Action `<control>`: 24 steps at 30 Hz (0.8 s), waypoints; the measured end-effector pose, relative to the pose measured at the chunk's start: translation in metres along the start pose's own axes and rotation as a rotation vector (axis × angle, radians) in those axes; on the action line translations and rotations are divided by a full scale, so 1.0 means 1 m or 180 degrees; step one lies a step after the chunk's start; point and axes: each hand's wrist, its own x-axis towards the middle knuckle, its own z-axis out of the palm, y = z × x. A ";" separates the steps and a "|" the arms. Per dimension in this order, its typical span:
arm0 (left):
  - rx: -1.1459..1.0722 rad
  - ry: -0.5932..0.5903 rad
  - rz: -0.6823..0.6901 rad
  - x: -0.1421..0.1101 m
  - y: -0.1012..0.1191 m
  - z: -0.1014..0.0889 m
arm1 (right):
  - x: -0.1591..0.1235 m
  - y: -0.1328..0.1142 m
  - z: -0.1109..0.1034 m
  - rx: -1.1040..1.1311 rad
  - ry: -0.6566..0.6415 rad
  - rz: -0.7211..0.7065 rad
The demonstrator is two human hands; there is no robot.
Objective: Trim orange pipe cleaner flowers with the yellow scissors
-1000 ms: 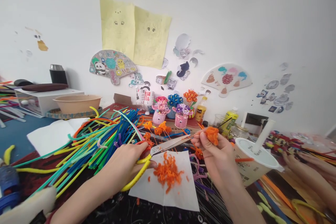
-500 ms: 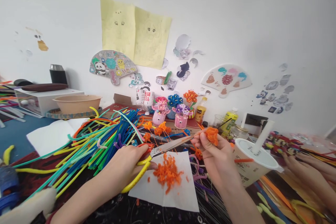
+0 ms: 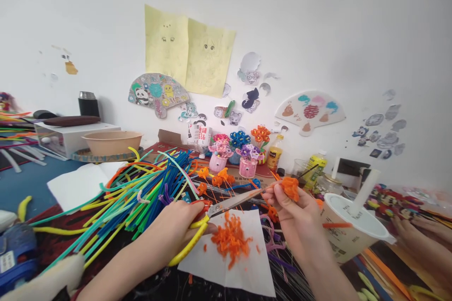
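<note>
My left hand is wrapped round scissors with yellow and red handles. Their blades lie nearly together and point right, with the tips close to my right hand. Between the fingertips of that hand is an orange pipe-cleaner flower, its fuzzy head turned up. Below the blades, a heap of orange fuzzy clippings lies on a white paper sheet. Several more orange pipe-cleaner flowers on thin stems lie behind the scissors.
Bundled coloured pipe cleaners spread across the left. A lidded paper cup with a thick straw stands right of my hand. Potted pipe-cleaner flowers stand near the wall. Another person's hand is at far right, by small dolls.
The whole view has shifted, so things sit slightly lower and farther right. Both hands keep hold of the scissors and the flower, with little movement relative to each other.
</note>
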 end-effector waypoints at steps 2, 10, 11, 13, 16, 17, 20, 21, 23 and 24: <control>-0.0019 0.0005 -0.0007 0.000 0.000 0.001 | 0.001 0.000 0.000 -0.0009 0.0013 0.0014; 0.0000 -0.0076 -0.0131 0.001 -0.002 0.001 | 0.007 0.005 -0.005 -0.0083 0.0137 0.0180; 0.0003 -0.0067 -0.0171 0.001 -0.002 0.000 | 0.007 0.005 -0.005 -0.0082 0.0147 0.0204; 0.0036 -0.0023 -0.0268 0.001 -0.002 -0.001 | 0.008 0.007 -0.006 -0.0088 0.0158 0.0277; 0.0084 0.0086 -0.0432 0.001 -0.002 -0.002 | 0.009 0.007 -0.007 -0.0178 0.0211 0.0384; 0.0086 0.0128 -0.0480 0.001 -0.002 -0.002 | 0.009 0.007 -0.007 -0.0220 0.0223 0.0409; 0.0053 0.0197 -0.0609 0.000 0.000 -0.003 | 0.010 0.008 -0.005 -0.0314 0.0205 0.0426; 0.0045 0.0190 -0.0640 0.000 0.000 -0.004 | 0.009 0.009 -0.005 -0.0338 0.0184 0.0428; 0.0061 0.0169 -0.0654 0.000 0.002 -0.005 | 0.009 0.010 -0.004 -0.0379 0.0166 0.0437; 0.0084 0.0170 -0.0650 0.000 0.003 -0.005 | 0.009 0.010 -0.004 -0.0400 0.0182 0.0442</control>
